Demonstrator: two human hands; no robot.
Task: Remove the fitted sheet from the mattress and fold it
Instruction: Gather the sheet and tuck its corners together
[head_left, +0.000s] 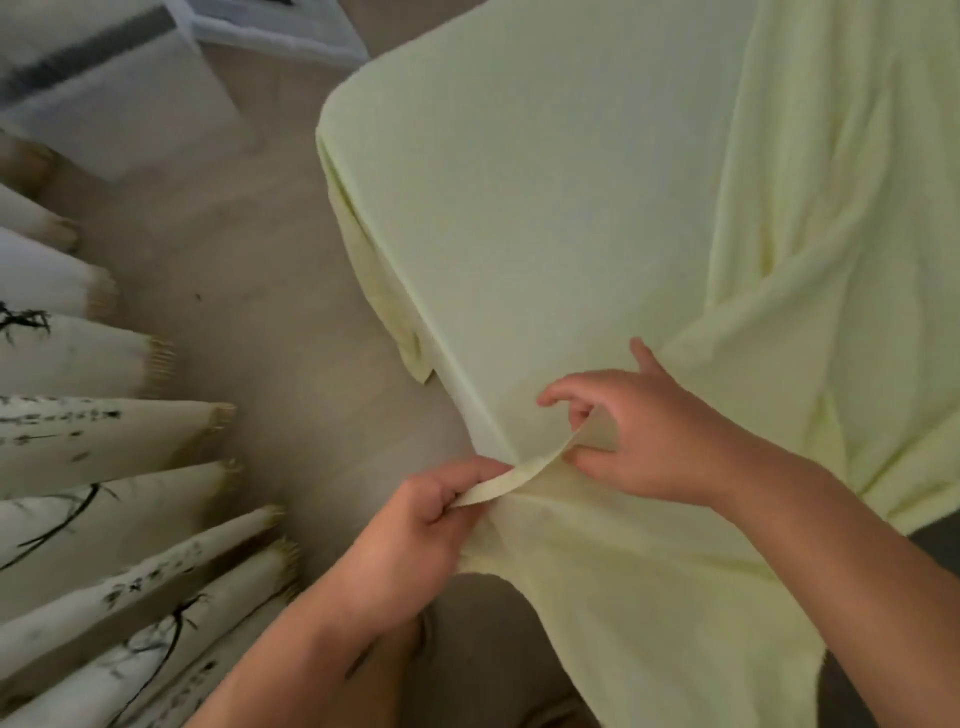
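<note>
Overhead, the head view looks down on a pale yellow-green fitted sheet (545, 208) spread over the bed. Its far left corner (337, 124) is rounded and still drawn down over the mattress edge, with gathered fabric hanging along the left side (384, 291). On the right, a loose part of the same sheet lies folded back over the top in long creases (810, 249).

At the near edge, the sheet's hem (524, 475) is lifted into a narrow band running between both hands. The left hand (415, 530) has thumb and curled fingers pinched on the lower end of that band, with the forearm entering from the bottom of the frame. The right hand (634, 431) is just beside it, above and to the right, resting on the sheet; its thumb and lower fingers are closed on the upper end of the band, while the index finger is crooked above it and one finger points away across the fabric. Below the hands the sheet hangs off the near edge toward the person, whose dark clothing (493, 649) shows under it.

Left of the bed is beige carpeted floor (249, 260). Along the left margin hang white curtain folds (78, 431) with dark brush-like markings and fringed yellowish hems. At top left stands a blurred white piece of furniture (119, 88); what it is cannot be told.
</note>
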